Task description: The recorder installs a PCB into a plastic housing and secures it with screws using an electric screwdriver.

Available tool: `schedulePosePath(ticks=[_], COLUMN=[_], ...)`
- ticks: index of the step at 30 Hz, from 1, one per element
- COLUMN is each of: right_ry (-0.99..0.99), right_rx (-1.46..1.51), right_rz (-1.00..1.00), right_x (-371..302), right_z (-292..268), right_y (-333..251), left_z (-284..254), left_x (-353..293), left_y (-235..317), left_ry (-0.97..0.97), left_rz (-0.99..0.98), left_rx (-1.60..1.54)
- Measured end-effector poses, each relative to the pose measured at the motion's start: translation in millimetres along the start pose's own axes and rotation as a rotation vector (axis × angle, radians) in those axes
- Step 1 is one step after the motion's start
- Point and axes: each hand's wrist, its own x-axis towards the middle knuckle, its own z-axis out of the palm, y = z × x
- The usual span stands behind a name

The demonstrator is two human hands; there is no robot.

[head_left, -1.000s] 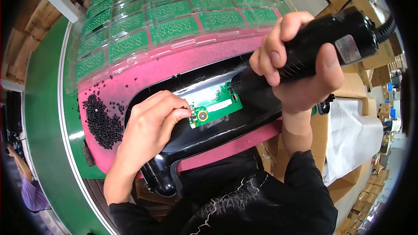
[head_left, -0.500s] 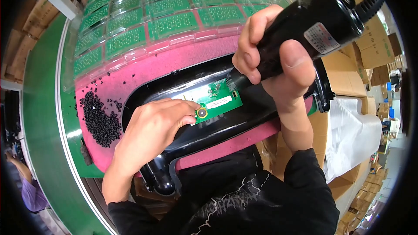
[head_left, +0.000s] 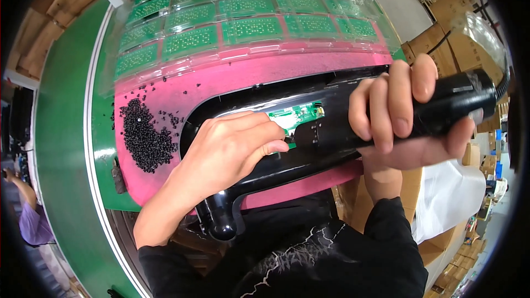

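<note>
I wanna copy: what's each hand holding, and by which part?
Right hand grips a black tool around its body. Left hand is at the circuit board; holding is unclear.

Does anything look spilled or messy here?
Maybe: little black pieces sit in a loose heap on the pink mat, with strays scattered around, which looks untidy. They might be kept that way. I see no damage on the green board, but the left hand hides part.

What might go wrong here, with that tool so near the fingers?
The right hand grips a black tool whose tip sits close by the left hand; a slip might scrape it. That slip could also scratch the green board underneath. A bump might scatter the loose black parts beside the black housing.
</note>
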Motion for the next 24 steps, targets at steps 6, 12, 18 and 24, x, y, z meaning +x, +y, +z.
schedulePosePath(ticks=[6, 12, 18, 24], right_ry=[0.083, 0.171, 0.2, 0.169], right_rx=[0.03, 0.069, 0.093, 0.071], right_rz=[-0.104, -0.208, -0.197, -0.236], right_x=[0, -4, -5, -7], right_z=[12, 10, 17, 18], right_y=[-2, -15, -6, -5], left_z=[-2, 0, 1, -1], left_x=[-3, -1, 0, 1], left_y=[1, -3, -3, 3], left_ry=[0.044, 0.071, 0.083, 0.078], left_rz=[-0.024, -0.049, 0.016, -0.025], left_rx=[-0.011, -0.093, -0.106, -0.144])
